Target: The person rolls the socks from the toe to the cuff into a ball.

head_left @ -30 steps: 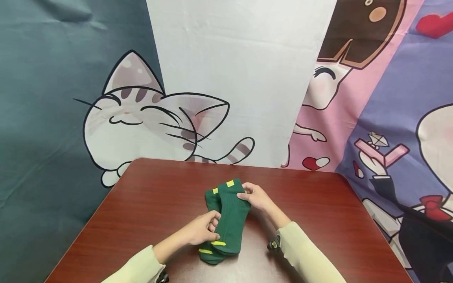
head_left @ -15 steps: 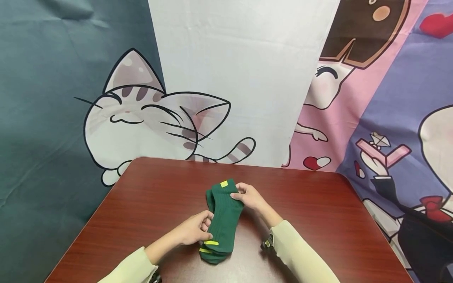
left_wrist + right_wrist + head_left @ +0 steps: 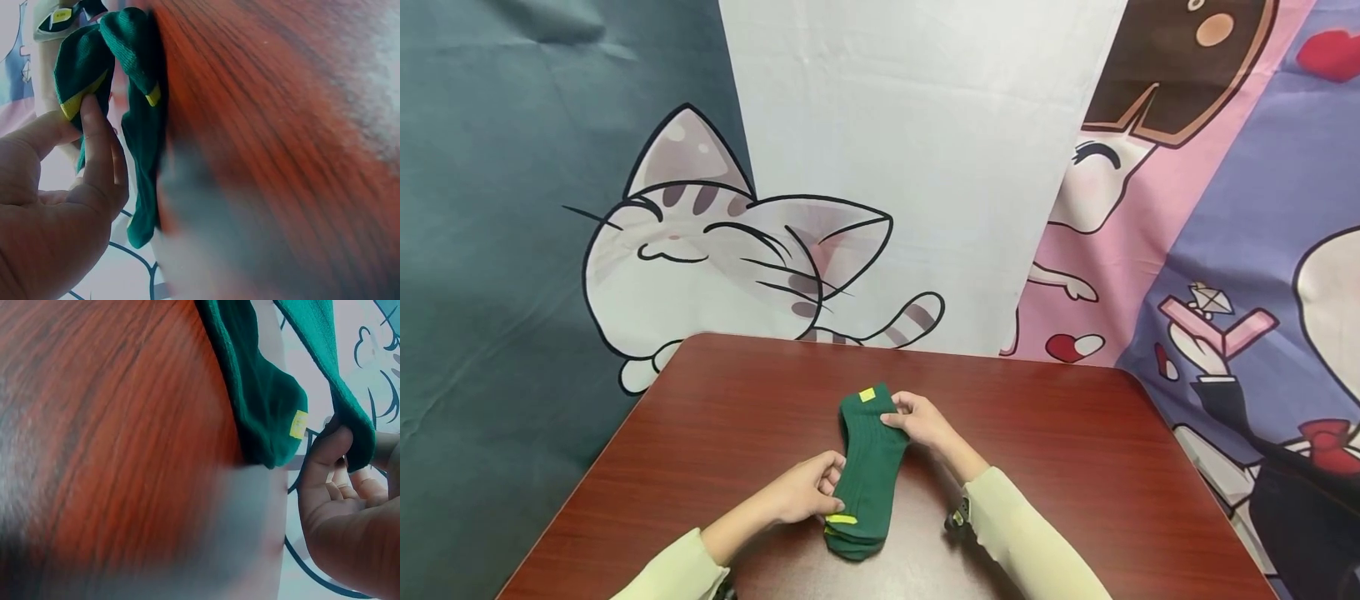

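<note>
Two dark green socks with yellow marks lie one over the other in the head view. The upper sock [image 3: 872, 467] covers most of the lower one, whose toe end shows at the bottom. My left hand [image 3: 808, 487] pinches the upper sock's left edge by the yellow toe stripe. My right hand [image 3: 925, 423] pinches its right edge near the cuff. Both wrist views show a gap between the socks: the lower sock [image 3: 265, 406] lies along the tabletop, while the upper sock [image 3: 81, 69] is held off it by my fingers.
A reddish-brown wooden table [image 3: 722, 417] with rounded far corners lies under the hands. Behind it hangs a printed cloth backdrop [image 3: 925, 167] with a cartoon cat and figures. A dark wrist device [image 3: 957, 518] sits at the right sleeve cuff.
Both hands have shifted left with the upper sock, which now lines up over the lower one. The lower sock's yellow cuff tab, seen earlier, is now covered in the head view.
</note>
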The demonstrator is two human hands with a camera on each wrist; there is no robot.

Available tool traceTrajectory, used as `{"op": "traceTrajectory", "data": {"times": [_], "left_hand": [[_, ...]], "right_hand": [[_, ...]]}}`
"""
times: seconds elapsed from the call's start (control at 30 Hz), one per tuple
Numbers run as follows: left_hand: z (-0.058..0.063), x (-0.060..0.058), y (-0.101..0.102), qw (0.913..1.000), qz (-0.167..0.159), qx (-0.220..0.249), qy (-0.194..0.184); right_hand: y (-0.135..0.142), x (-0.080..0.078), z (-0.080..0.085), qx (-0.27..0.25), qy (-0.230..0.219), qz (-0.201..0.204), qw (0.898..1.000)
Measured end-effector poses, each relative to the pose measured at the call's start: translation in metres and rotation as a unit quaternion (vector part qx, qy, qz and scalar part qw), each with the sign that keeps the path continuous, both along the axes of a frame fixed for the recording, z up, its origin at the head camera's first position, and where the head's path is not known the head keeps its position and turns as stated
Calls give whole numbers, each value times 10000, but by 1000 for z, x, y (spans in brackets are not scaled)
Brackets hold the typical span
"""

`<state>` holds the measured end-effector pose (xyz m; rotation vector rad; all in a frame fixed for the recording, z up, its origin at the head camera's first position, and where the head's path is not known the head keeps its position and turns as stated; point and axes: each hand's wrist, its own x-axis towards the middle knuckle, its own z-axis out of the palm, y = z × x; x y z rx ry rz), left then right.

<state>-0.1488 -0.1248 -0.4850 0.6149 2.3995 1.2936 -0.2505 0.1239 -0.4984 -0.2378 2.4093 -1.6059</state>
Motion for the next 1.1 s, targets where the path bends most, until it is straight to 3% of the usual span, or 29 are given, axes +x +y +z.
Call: {"op": "traceTrajectory", "data": {"times": [0.3, 0.5, 0.7, 0.9, 1.1], "left_hand": [[-8, 2, -3, 9999, 74, 43, -147], [-13, 4, -3, 9996, 120, -72, -228], [-19, 7, -3, 9995, 138, -263, -105], [-22, 10, 1, 9987, 103, -437, 245], [-21, 11, 6, 9956, 5, -724, 602]], "right_hand": [[-4, 3, -6, -98, -327, 39, 9994], [-9, 6, -12, 134, -294, 38, 9995], [-12, 8, -16, 639, -81, -49, 9979], [-14, 9, -18, 1207, 187, -108, 9925], [-19, 5, -15, 1996, 752, -187, 9768]]}}
